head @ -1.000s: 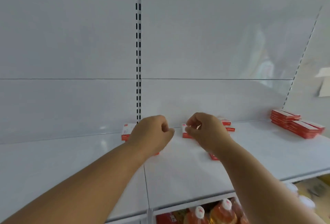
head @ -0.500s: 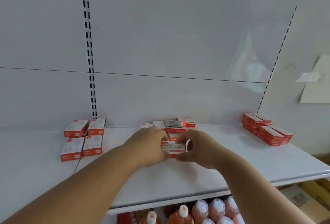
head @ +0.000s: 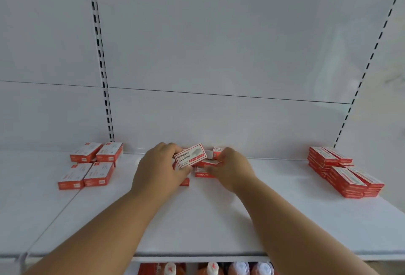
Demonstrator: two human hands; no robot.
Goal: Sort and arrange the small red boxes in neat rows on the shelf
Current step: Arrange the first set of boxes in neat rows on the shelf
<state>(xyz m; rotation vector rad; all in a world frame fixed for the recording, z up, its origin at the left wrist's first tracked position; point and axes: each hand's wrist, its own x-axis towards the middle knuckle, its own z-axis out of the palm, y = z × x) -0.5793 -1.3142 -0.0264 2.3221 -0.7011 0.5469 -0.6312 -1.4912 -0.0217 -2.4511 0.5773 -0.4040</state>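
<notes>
Box [head: 190,156] tilted, lifted above loose pile [head: 205,172] at shelf [head: 210,226] centre, label up. Left hand [head: 161,168] pinches its left end, thumb under, fingers on top. Right hand [head: 230,170] just right of box, fingers curled onto pile boxes; whether it grips one, cannot tell. Label reads "wengu", "24/6", then Chinese characters; pile box also shows "wengu". Four boxes [head: 88,168] in two rows at left. Stacks [head: 346,175] at right, well apart. Bottles [head: 211,269] on shelf below.
</notes>
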